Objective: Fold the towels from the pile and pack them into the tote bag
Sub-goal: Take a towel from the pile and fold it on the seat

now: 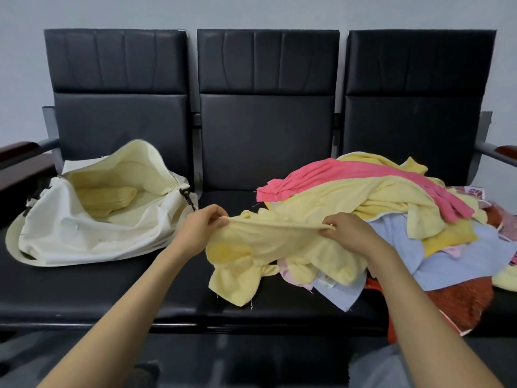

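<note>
A row of three black padded seats [265, 135] is shown against a pale wall, with armrests at both ends. The right seat, and part of the middle one, is covered by the unfolded pile of towels [386, 191], in which yellow, pink [349, 172], pale blue [461, 259] and orange-red [456, 301] cloths are heaped over one another; the orange-red one is seen hanging over the front edge of the seat. The left seat is occupied by the cream tote bag [70, 233], which is laid on its side with its mouth held wide open towards the camera. A yellow towel [279, 250] is held up over the middle seat, just in front of the pile; its upper edge is stretched between the two hands and the rest is left hanging in loose folds down to the seat. A folded yellow towel [109, 198] is seen lying inside the bag. One end of the stretched edge is pinched by the left hand [201, 228], the other end by the right hand [349, 233], the fingers of each being curled onto the cloth. A black clip [188, 196] is attached at the bag's right rim.
</note>
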Motion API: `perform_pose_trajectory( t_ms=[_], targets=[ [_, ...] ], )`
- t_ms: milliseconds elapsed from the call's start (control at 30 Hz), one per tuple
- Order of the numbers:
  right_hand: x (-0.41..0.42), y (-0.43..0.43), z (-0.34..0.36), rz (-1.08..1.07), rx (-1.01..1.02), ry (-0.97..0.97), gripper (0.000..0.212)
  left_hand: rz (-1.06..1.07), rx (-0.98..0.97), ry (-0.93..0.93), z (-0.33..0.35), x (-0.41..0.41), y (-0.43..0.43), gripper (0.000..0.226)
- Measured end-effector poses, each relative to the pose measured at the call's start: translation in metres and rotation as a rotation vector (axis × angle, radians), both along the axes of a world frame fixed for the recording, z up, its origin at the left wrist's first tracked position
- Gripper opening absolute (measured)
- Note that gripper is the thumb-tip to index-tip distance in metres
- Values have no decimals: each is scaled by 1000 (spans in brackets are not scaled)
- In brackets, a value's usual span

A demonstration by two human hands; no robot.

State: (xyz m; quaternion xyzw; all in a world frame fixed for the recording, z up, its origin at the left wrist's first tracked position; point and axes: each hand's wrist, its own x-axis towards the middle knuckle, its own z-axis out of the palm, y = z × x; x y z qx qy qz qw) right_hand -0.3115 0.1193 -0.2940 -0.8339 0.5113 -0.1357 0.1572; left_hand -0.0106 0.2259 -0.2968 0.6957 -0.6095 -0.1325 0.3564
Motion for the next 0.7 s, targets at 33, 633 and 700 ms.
perform_pose_trajectory(
  t_ms=[33, 633, 700],
  targets=[
    [0, -1, 5, 0, 38, -65, 22, -6, 49, -38, 4, 0, -2, 6],
    [80, -24, -29, -3, 443, -393, 41, 137, 404, -125, -43, -11, -51, 55],
    [80, -22, -49, -7, 399, -293, 41, 105, 387, -114, -59, -15, -40, 45]
  ],
)
